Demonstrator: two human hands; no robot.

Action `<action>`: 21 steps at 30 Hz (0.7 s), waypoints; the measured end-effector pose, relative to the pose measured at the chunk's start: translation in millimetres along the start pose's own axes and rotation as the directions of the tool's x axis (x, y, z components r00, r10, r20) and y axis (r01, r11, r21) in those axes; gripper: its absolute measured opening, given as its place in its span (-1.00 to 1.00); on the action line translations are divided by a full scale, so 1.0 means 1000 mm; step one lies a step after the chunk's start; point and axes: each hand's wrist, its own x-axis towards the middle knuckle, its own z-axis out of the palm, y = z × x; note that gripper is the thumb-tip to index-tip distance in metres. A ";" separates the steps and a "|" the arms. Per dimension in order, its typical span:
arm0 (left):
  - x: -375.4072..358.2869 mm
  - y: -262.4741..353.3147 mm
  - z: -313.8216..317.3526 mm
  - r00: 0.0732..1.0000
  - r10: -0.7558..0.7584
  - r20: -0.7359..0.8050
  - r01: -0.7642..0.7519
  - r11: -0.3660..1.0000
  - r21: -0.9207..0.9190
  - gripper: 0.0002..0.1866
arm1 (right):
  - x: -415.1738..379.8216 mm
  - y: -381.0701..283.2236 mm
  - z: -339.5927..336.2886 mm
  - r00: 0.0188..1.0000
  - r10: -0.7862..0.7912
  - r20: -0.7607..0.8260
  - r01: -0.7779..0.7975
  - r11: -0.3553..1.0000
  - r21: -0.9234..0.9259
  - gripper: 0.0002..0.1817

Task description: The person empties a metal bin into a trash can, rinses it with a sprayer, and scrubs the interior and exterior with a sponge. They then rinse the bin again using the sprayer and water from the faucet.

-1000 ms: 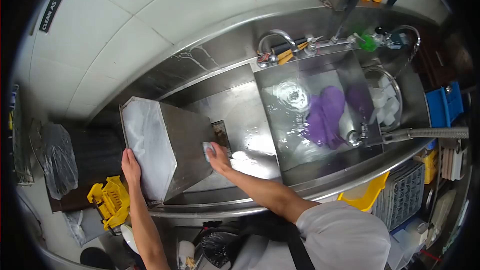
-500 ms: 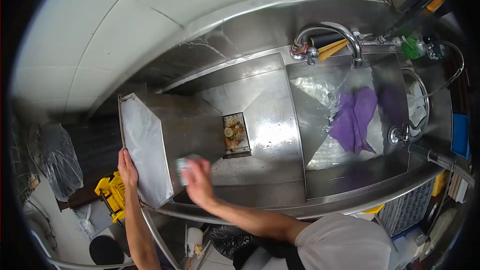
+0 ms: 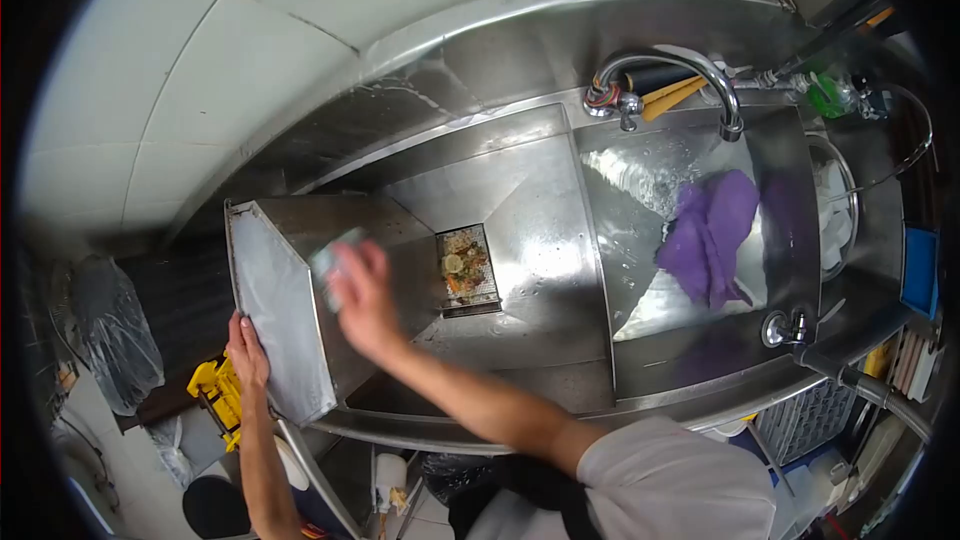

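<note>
A large boxy stainless-steel piece [image 3: 372, 232] lies tilted in the left sink basin, its pale flat end [image 3: 275, 305] facing left. My left hand [image 3: 247, 352] grips the lower left edge of that end, fingers on the rim and the thumb side toward the pale face. Over the box's side is my right hand [image 3: 362, 300], blurred by motion and closed on a pale greenish scrubbing pad [image 3: 328, 262]. The pad is at the side wall, close to the rim. Just right of the box, food scraps [image 3: 460, 265] lie in the square drain strainer [image 3: 470, 309].
The right basin [image 3: 690, 360] holds water and a purple cloth [image 3: 708, 240] below a curved faucet [image 3: 733, 125]. Beyond it stands a round container [image 3: 853, 205] with white items. A yellow plastic piece [image 3: 215, 390] and a plastic-covered bundle [image 3: 120, 335] are at the left.
My right hand has moved up and left along the box's side with the pad. My left hand keeps its grip on the edge; the box sits slightly lower and further left in view.
</note>
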 end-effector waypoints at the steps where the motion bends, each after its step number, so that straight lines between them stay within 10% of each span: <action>1: -0.001 0.003 -0.009 1.000 0.007 0.004 -0.007 1.000 0.013 -0.46 | 0.013 0.028 -0.003 0.998 0.065 -0.025 -0.065 0.998 0.007 -0.59; 3: -0.008 0.021 -0.007 0.998 -0.008 0.057 0.011 0.998 -0.062 -0.51 | 0.023 0.133 -0.041 0.867 0.496 0.044 -0.489 0.865 -0.110 -0.58; 5: -0.006 0.026 -0.007 0.996 0.067 0.052 -0.065 0.997 -0.050 -0.56 | 0.001 0.155 -0.065 0.874 0.484 0.038 -0.479 0.873 -0.090 -0.58; 10: -0.021 0.042 -0.010 0.972 0.105 0.208 -0.104 0.994 -0.016 -0.61 | -0.020 -0.043 -0.087 0.984 -0.111 0.138 0.114 0.993 -0.013 -0.56; 13: -0.017 0.039 -0.004 0.936 0.320 0.149 -0.324 0.946 -0.002 -0.65 | 0.010 -0.013 -0.084 0.966 -0.238 0.100 0.239 0.971 -0.006 -0.64; 14: -0.021 0.052 -0.008 0.937 0.313 0.158 -0.315 0.949 -0.011 -0.66 | 0.038 0.086 -0.090 0.990 0.139 0.004 -0.139 0.988 -0.061 -0.73; 17: -0.016 0.071 -0.011 0.935 0.311 0.172 -0.307 0.950 -0.050 -0.67 | 0.008 0.187 -0.104 0.898 0.427 -0.104 -0.438 0.847 -0.303 -0.82; 19: -0.005 0.059 -0.009 0.945 0.089 0.316 -0.121 0.989 0.084 -0.62 | -0.009 0.113 -0.093 0.970 0.235 -0.069 -0.244 0.948 -0.206 -0.76; 20: -0.005 0.043 0.020 0.981 0.196 -0.012 -0.196 0.978 -0.065 -0.53 | -0.008 0.054 -0.084 0.997 0.078 -0.025 -0.081 0.987 -0.139 -0.72; 21: 0.000 0.053 0.025 0.981 0.195 -0.008 -0.195 0.978 -0.071 -0.53 | 0.002 0.003 -0.074 0.997 -0.077 0.026 0.079 0.992 -0.095 -0.67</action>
